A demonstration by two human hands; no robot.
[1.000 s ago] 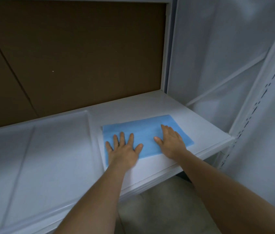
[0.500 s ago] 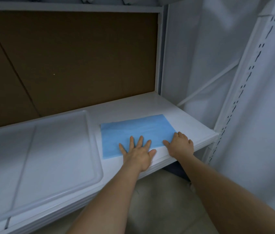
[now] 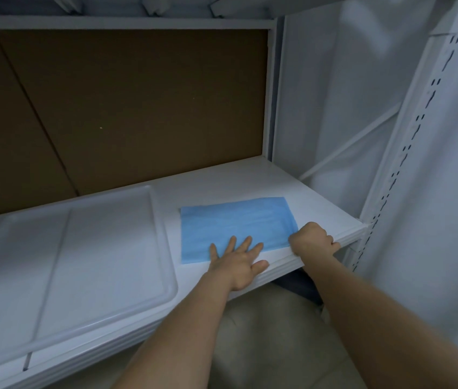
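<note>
The blue cloth [image 3: 239,223] lies flat on the right part of the white shelf [image 3: 222,189], close to the shelf's front edge. The left hand [image 3: 239,262] rests on the cloth's near edge, palm down, its fingers [image 3: 246,242] straight and spread across the fabric, holding nothing, with the heel of the hand at the shelf's front lip. The right hand [image 3: 310,240] sits at the cloth's near right corner, its fingers curled down over the shelf's front edge. Whether they pinch the cloth or only the shelf lip cannot be told.

On the left part of the shelf lies a wide, shallow white tray [image 3: 104,248], just beside the cloth but apart from it. A brown board [image 3: 138,108] closes the back of the shelf. At the shelf's right end stands a white slotted post [image 3: 407,153]. Below the shelf's front edge, between the two forearms, a pale floor [image 3: 264,332] shows.
</note>
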